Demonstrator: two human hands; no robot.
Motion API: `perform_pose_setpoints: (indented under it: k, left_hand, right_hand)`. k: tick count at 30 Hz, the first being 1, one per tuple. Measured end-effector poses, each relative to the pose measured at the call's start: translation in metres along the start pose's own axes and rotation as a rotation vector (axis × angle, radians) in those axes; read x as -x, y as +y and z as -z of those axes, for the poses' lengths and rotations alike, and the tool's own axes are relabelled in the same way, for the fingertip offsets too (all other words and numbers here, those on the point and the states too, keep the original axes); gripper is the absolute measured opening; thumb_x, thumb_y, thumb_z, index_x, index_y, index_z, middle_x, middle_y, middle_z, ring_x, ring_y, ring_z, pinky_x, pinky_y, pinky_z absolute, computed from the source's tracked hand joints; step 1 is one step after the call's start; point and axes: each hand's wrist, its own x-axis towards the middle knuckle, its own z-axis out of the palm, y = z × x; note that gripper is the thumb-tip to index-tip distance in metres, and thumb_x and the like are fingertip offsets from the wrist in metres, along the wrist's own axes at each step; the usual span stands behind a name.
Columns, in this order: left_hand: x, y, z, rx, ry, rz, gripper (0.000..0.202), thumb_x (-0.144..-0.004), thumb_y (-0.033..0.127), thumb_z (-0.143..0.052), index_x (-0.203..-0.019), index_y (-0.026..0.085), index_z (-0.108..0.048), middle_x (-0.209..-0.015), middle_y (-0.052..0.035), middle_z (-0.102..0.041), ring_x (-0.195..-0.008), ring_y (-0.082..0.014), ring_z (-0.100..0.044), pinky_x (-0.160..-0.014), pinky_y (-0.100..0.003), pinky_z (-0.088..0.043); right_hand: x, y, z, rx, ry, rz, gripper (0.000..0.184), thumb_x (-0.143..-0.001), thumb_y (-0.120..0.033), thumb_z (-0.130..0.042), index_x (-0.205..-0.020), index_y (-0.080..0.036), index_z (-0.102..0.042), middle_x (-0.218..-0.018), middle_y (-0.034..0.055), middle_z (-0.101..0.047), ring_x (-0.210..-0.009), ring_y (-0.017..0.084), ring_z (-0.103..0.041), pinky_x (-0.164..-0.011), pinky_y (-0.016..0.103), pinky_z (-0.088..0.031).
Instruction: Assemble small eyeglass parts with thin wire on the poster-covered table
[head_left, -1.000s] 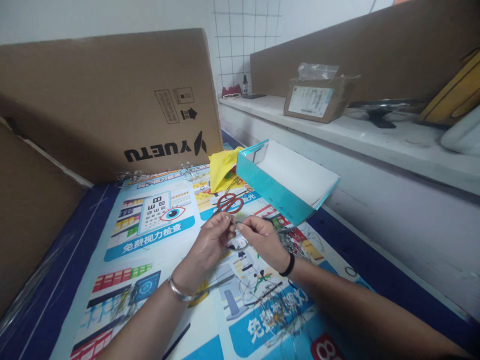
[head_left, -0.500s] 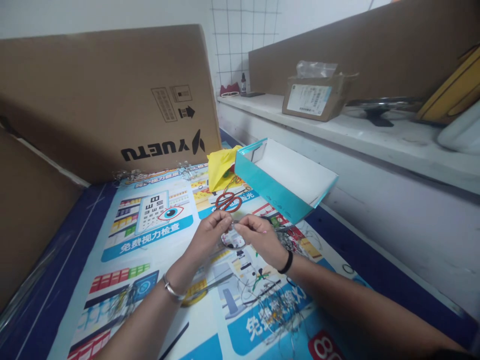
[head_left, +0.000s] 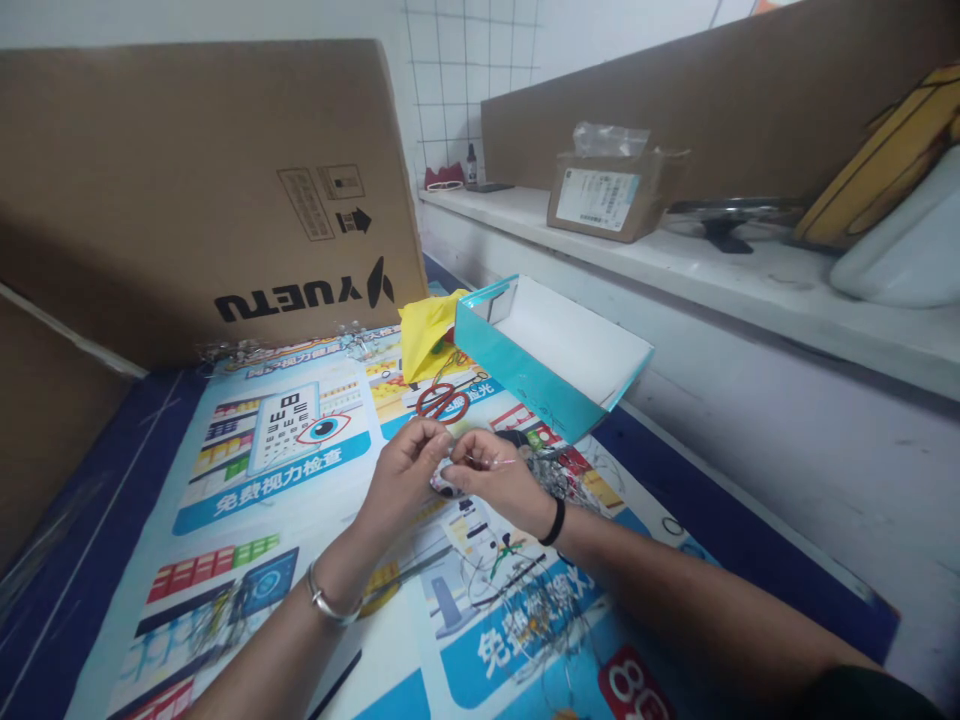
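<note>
My left hand [head_left: 409, 470] is closed in a pinch above the middle of the table. Close beside it, nearly touching, my right hand [head_left: 499, 478] is also closed, with thin wire strands [head_left: 495, 462] showing among its fingers. Between the hands is a small round wire-rimmed piece [head_left: 444, 484], mostly covered by the fingers. Which hand grips its rim is hidden. Just beyond the fingertips lie red-handled scissors [head_left: 442, 403]. Under my left wrist shows a yellow-handled tool [head_left: 380, 590], partly hidden.
Tangled thin wire pieces [head_left: 544, 610] lie in front of my right forearm, with more near an open teal box [head_left: 525, 370]. A yellow cloth or bag [head_left: 424, 335] sits beside the box. A large carton [head_left: 187, 190] stands behind; a shelf [head_left: 517, 205] runs along the right.
The view has shifted slightly, so everything sits a little further left. My right hand has turned over the round piece, covering more of it, and thin strands now show at its fingers.
</note>
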Motion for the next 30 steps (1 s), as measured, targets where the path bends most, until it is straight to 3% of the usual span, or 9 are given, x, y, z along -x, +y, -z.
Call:
perform_pose_setpoints:
  k: [9, 15, 19, 23, 30]
  left_hand:
    - [-0.002, 0.001, 0.003, -0.076, -0.084, -0.017, 0.018, -0.085, 0.031, -0.049, -0.074, 0.017, -0.052, -0.076, 0.0001, -0.051, -0.075, -0.0137, -0.047, -0.071, -0.025, -0.037]
    - [-0.011, -0.005, 0.019, -0.137, -0.175, 0.007, 0.021, -0.085, 0.036, -0.046, -0.076, 0.018, -0.053, -0.074, 0.0003, -0.052, -0.072, -0.0140, -0.048, -0.068, -0.025, -0.038]
    - [-0.016, -0.012, 0.028, -0.491, -0.301, -0.042, 0.018, -0.083, 0.029, -0.048, -0.074, 0.019, -0.060, -0.077, -0.0019, -0.056, -0.076, -0.0163, -0.052, -0.070, -0.027, -0.039]
    - [-0.014, -0.015, 0.025, -0.888, -0.398, -0.084, 0.017, -0.079, 0.018, -0.048, -0.074, 0.018, -0.065, -0.080, -0.0050, -0.058, -0.076, -0.0181, -0.055, -0.068, -0.028, -0.037]
    - [-0.009, -0.015, 0.015, -1.125, -0.438, -0.143, 0.019, -0.079, 0.017, -0.047, -0.071, 0.017, -0.064, -0.074, -0.0064, -0.059, -0.068, -0.0185, -0.055, -0.060, -0.029, -0.034]
  right_hand:
    - [0.002, -0.008, 0.003, 0.084, 0.060, 0.026, 0.031, -0.074, -0.045, -0.062, -0.065, -0.018, -0.049, -0.053, -0.0062, -0.044, -0.048, 0.006, -0.037, -0.046, 0.021, -0.030]
    - [0.001, -0.005, 0.006, 0.132, 0.098, 0.024, 0.029, -0.077, -0.044, -0.059, -0.066, -0.018, -0.050, -0.051, -0.0068, -0.043, -0.046, 0.007, -0.037, -0.045, 0.021, -0.029]
    - [-0.001, -0.006, 0.008, 0.200, 0.190, 0.046, 0.030, -0.076, -0.042, -0.059, -0.063, -0.018, -0.047, -0.051, -0.0068, -0.040, -0.048, 0.007, -0.035, -0.046, 0.022, -0.028]
    - [-0.002, -0.006, 0.008, 0.223, 0.184, 0.043, 0.030, -0.077, -0.042, -0.058, -0.062, -0.019, -0.045, -0.052, -0.0066, -0.039, -0.048, 0.007, -0.034, -0.047, 0.022, -0.028]
    - [-0.002, -0.004, 0.008, 0.187, 0.142, 0.034, 0.030, -0.077, -0.041, -0.058, -0.062, -0.019, -0.045, -0.052, -0.0068, -0.038, -0.049, 0.007, -0.034, -0.048, 0.023, -0.028]
